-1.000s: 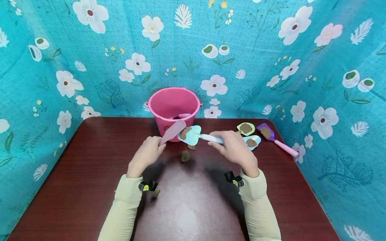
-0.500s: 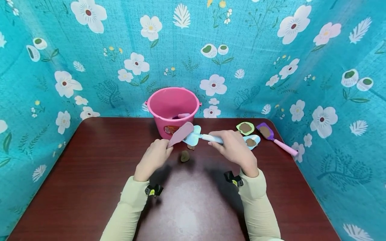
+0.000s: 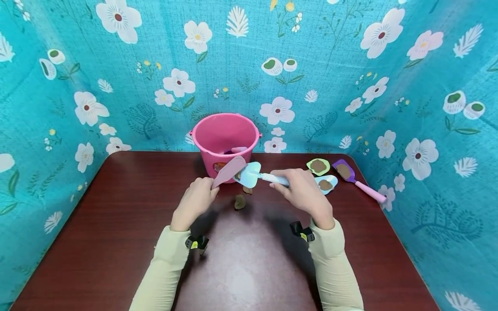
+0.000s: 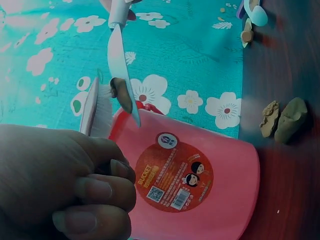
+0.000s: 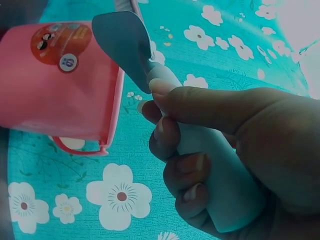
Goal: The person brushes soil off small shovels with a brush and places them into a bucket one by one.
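My left hand (image 3: 194,198) grips a pinkish brush (image 3: 232,168); its white bristles (image 4: 104,112) face the trowel in the left wrist view. The right hand (image 3: 303,190) wraps its fingers around the pale handle of a light blue trowel (image 3: 250,173), with the thumb along the handle. A brown clump (image 4: 121,95) clings to the trowel blade. Brush and blade are close together in front of the pink bucket (image 3: 209,159); whether the bristles touch the blade I cannot tell. Inside the bucket a pink-handled item (image 3: 238,149) partly shows.
Two brown clods (image 3: 239,201) lie on the dark red table (image 3: 128,207) before the bucket. At the back right rest a green scoop (image 3: 318,166), a light blue one (image 3: 326,184) and a purple one (image 3: 352,175), all with brown matter on them. Flowered cloth (image 3: 233,77) surrounds the table.
The left hand has moved the brush rightward over the trowel blade, then slightly back left. The brown clump is now mostly hidden in the head view. The right hand has stayed nearly still.
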Action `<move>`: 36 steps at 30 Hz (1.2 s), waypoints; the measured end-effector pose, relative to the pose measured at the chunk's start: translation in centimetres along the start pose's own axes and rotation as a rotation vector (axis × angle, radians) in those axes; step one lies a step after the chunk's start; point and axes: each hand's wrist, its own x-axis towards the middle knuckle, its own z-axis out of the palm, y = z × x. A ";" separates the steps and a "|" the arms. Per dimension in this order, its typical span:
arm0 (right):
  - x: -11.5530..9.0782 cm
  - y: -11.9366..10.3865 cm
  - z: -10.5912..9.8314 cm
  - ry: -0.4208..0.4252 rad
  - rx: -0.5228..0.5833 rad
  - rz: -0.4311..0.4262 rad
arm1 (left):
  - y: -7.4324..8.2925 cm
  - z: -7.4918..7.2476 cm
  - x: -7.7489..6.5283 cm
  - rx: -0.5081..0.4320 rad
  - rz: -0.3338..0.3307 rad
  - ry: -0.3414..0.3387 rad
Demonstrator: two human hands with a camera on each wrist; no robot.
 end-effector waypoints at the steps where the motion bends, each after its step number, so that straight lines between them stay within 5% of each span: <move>1: 0.0 0.0 0.0 -0.003 0.003 0.003 | -0.1 -0.1 0.0 -0.003 -0.006 -0.001; 10: -0.4 0.2 -0.8 -0.020 0.060 0.011 | 0.1 -1.5 -0.6 -0.106 0.074 0.011; 17: -0.3 0.2 -0.8 -0.009 0.073 0.003 | 2.2 -0.1 -1.0 -0.164 0.181 -0.020; 24: -0.7 -0.2 -1.3 -0.006 0.089 0.022 | 1.9 1.0 -0.5 -0.073 0.107 0.026; 36: -0.7 0.3 -1.5 -0.033 0.087 0.045 | -1.2 -0.3 0.1 -0.118 0.009 0.024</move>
